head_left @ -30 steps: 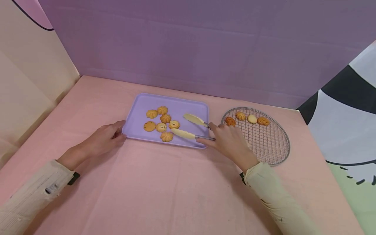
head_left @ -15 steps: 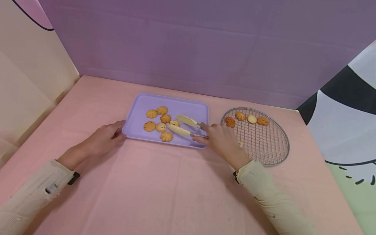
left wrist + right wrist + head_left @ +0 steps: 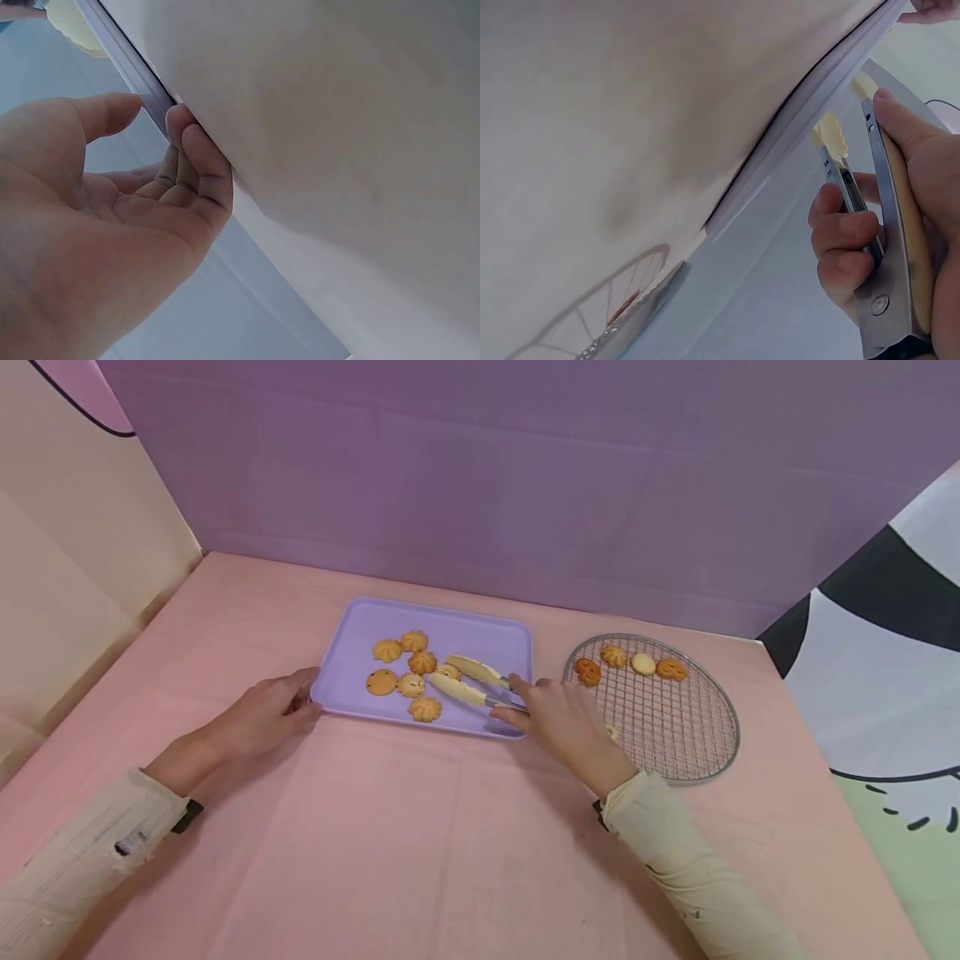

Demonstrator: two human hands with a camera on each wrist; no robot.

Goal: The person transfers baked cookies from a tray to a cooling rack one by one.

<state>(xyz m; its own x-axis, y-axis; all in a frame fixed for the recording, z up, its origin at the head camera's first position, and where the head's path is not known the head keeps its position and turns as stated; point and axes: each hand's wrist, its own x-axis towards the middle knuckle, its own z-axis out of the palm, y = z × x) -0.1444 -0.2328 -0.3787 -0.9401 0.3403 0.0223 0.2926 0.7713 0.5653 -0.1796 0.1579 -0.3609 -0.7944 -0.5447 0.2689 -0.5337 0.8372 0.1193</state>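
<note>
My left hand (image 3: 273, 714) holds the lilac tray (image 3: 480, 622) at its near left corner. In the left wrist view, the thumb and curled fingers (image 3: 201, 161) are at the rim. A pair of tongs (image 3: 892, 247) is in the grip of my right hand (image 3: 566, 722), fingers curled round the metal arms. Over the tray, the tongs' cream tips lie on either side of a pale round cookie (image 3: 447, 671), partly hidden by them. Left of it are several other cookies, among them a speckled round cookie (image 3: 382, 682) and a ridged cookie (image 3: 425, 709).
Right of the tray lies a round wire cooling rack (image 3: 675, 727). Along its far side sit a pretzel-shaped cookie (image 3: 671, 669), a pale round biscuit (image 3: 642, 664) and others. A pink cloth (image 3: 405, 843) covers the table, with a purple wall (image 3: 480, 485) behind.
My right hand has moved left with the tongs, bringing their tips to the pale cookie; they have drawn closer together around it. The left hand and tray have stayed put.
</note>
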